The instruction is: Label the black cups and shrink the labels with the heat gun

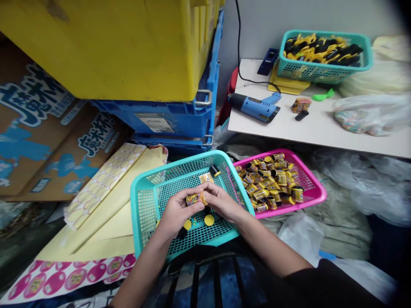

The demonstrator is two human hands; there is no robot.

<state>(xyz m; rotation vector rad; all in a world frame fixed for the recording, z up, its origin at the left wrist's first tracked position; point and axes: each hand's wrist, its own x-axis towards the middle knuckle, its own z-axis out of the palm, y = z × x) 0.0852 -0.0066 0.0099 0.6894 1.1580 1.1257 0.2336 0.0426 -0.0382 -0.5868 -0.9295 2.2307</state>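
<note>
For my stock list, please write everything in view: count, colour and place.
Table: one, white, upper right
Lower basket: one, teal, centre
Upper basket: one, teal, on table
Pink basket: one, pink, centre right
Labelled pots: many, yellow-black, in pink basket
Plastic parts: many, yellow-black, in upper basket
Heat gun: one, blue-black, on table
Green piece: one, green, on table
Yellow crate: one, yellow, upper left
Blue crates: at least two, blue, beneath yellow crate
Cardboard: count unclear, brown-blue, far left
Sheets: several, yellow, white and pink, left
Plastic bags: several, translucent, right
Yellow discs: at least two, yellow, in lower basket
Held pot: one, yellow-orange, above lower basket
Left hand and right hand: one each, bare, grip on held pot
</note>
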